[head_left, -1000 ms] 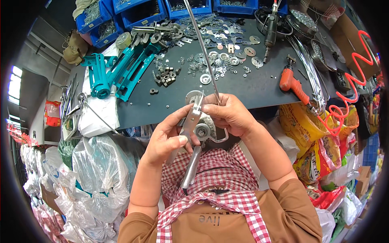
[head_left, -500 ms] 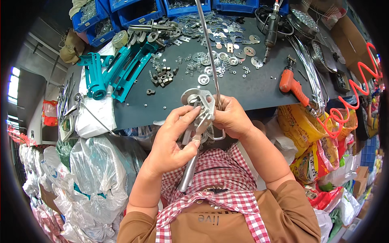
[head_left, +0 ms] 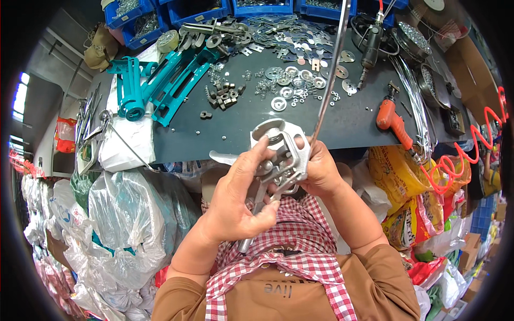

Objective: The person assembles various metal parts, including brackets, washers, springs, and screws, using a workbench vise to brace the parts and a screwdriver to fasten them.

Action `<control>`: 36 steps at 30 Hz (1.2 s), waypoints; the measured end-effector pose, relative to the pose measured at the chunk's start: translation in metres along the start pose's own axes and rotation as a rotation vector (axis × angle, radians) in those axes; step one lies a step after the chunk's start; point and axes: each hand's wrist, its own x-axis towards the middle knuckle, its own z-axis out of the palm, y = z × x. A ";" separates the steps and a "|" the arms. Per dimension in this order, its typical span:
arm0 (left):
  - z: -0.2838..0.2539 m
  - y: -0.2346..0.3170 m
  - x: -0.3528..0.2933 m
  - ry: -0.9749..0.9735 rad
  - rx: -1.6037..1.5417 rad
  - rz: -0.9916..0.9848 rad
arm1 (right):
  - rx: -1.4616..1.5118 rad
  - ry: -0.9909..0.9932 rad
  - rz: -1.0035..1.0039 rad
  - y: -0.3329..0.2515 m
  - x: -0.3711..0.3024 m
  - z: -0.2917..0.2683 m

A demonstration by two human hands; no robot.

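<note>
- Basically, silver metal assembly (head_left: 301, 159) sits between both hands, in front of the body, overlapping the near table (head_left: 184, 135) edge in view.
- Left hand (head_left: 235, 200): thumb and fingers spread around its left side, touching.
- Right hand (head_left: 324, 171): grasping its right edge; finger wrap hidden, can't tell how tight.
- Long rod (head_left: 333, 69) slants away and rightward, right hand nearer.
- Tube (head_left: 246, 245) shows below left hand, toward checkered apron (head_left: 292, 219).
</note>
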 end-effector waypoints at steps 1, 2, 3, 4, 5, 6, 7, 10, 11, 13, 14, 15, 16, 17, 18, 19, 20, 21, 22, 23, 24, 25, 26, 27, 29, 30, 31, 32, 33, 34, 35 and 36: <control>-0.002 0.003 0.002 0.005 0.000 -0.001 | -0.001 -0.003 0.004 0.000 -0.001 0.000; -0.003 0.007 0.003 -0.025 0.115 0.066 | -0.012 -0.008 -0.020 -0.001 -0.002 0.001; -0.004 0.009 0.005 -0.056 0.229 0.132 | -0.022 -0.012 -0.045 -0.003 -0.003 0.003; -0.005 0.009 0.006 -0.056 0.260 0.176 | -0.005 -0.066 -0.049 -0.006 -0.003 0.003; -0.005 0.009 0.005 -0.056 0.260 0.175 | -0.004 -0.066 -0.047 -0.005 -0.002 0.002; -0.004 0.010 0.004 -0.054 0.276 0.187 | -0.064 -0.072 -0.075 -0.003 -0.002 -0.001; -0.004 0.010 0.003 -0.053 0.292 0.199 | -0.123 -0.077 -0.104 -0.002 -0.002 -0.002; -0.004 0.007 0.001 -0.032 0.353 0.299 | -0.060 -0.068 -0.112 -0.003 -0.005 0.005; -0.003 0.006 0.001 -0.032 0.353 0.297 | 0.004 -0.060 -0.081 -0.005 -0.006 0.008; -0.003 0.006 0.000 -0.031 0.338 0.315 | 0.049 -0.046 -0.047 -0.009 -0.007 0.011; -0.004 0.006 -0.001 -0.031 0.338 0.313 | -0.029 -0.088 -0.083 -0.009 -0.008 0.009; -0.005 0.005 -0.003 -0.041 0.335 0.320 | -0.107 -0.128 -0.121 -0.009 -0.009 0.008; -0.005 0.004 -0.004 -0.052 0.332 0.327 | -0.154 -0.152 -0.162 -0.008 -0.009 0.006; -0.005 0.004 -0.004 -0.054 0.330 0.326 | -0.153 -0.150 -0.162 -0.006 -0.009 0.005; -0.004 0.003 -0.005 -0.051 0.310 0.311 | -0.173 -0.139 -0.181 -0.004 -0.009 0.005; -0.004 0.003 -0.006 -0.047 0.290 0.296 | -0.192 -0.128 -0.200 -0.003 -0.009 0.004; -0.004 0.002 -0.006 -0.046 0.290 0.295 | -0.189 -0.145 -0.156 -0.005 -0.009 0.004; -0.004 0.001 -0.004 -0.032 0.309 0.305 | -0.191 -0.144 -0.156 -0.006 -0.008 0.004; -0.004 0.001 -0.003 -0.016 0.329 0.315 | -0.262 -0.146 -0.199 -0.006 -0.006 0.004; -0.003 0.000 -0.003 -0.016 0.328 0.316 | -0.334 -0.148 -0.242 -0.005 -0.005 0.004; -0.002 0.000 -0.003 -0.004 0.317 0.300 | -0.308 -0.131 -0.283 0.000 -0.004 0.003; -0.001 0.000 -0.004 0.008 0.307 0.284 | -0.308 -0.134 -0.283 0.002 -0.003 0.002; 0.000 0.001 -0.004 0.011 0.308 0.284 | -0.261 -0.133 -0.271 0.003 -0.002 0.002; 0.001 0.002 -0.003 0.016 0.308 0.283 | -0.214 -0.132 -0.259 0.004 -0.002 0.001; 0.003 0.003 -0.003 0.022 0.307 0.283 | -0.211 -0.160 -0.271 0.004 0.002 -0.005; 0.004 0.003 -0.002 0.034 0.299 0.224 | -0.290 -0.134 -0.222 0.003 0.004 -0.009; 0.005 0.003 -0.002 0.045 0.290 0.167 | -0.369 -0.108 -0.174 0.003 0.006 -0.012; 0.006 0.003 -0.002 0.073 0.250 0.148 | -0.365 -0.094 -0.150 0.004 0.007 -0.012; 0.005 0.000 -0.001 0.076 0.251 0.149 | -0.366 -0.097 -0.149 0.003 0.008 -0.012; 0.003 -0.004 0.001 0.095 0.282 0.203 | -0.342 -0.083 -0.068 0.000 0.008 -0.010; 0.002 -0.006 0.001 0.115 0.313 0.256 | -0.318 -0.069 0.012 -0.004 0.008 -0.007; 0.002 -0.004 0.002 0.130 0.277 0.226 | -0.317 -0.079 0.010 -0.010 0.008 -0.002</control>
